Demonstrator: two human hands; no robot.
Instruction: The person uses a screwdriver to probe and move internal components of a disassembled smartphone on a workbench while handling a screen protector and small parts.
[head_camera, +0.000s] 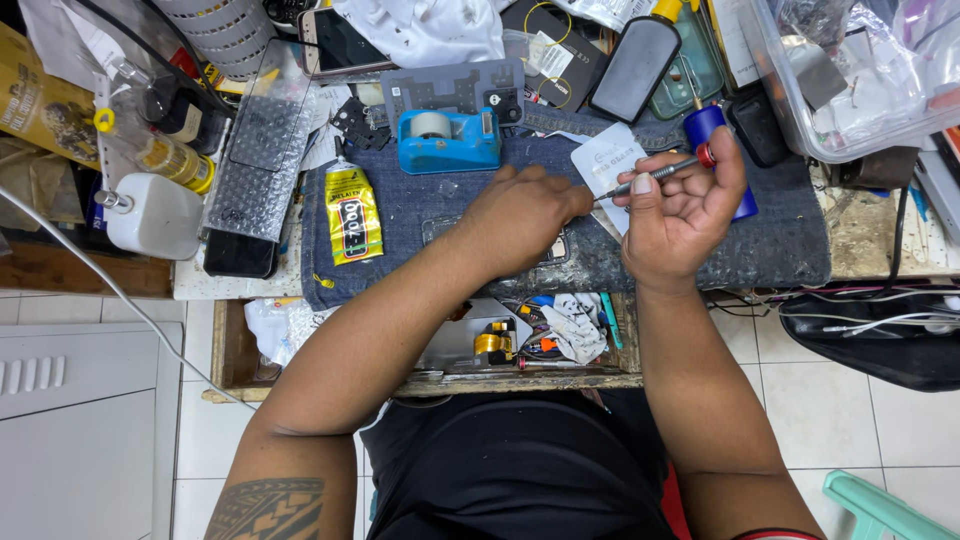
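Observation:
My right hand (680, 205) grips a slim screwdriver (662, 172) with a red collar, its tip pointing left. My left hand (520, 215) is closed, fingers pinched at the screwdriver's tip; whatever it holds is too small to see. Both hands hover over a dark blue denim mat (420, 210). A phone (555, 250) lies on the mat, mostly hidden under my left hand. A small white card (605, 155) lies just behind the hands.
A blue tape dispenser (447, 140) and a yellow glue tube (353, 215) sit on the mat. A blue cylinder (708, 125), phones, bottles (155, 215) and a clear plastic bin (850, 70) crowd the bench. An open drawer (520, 340) holds small tools below.

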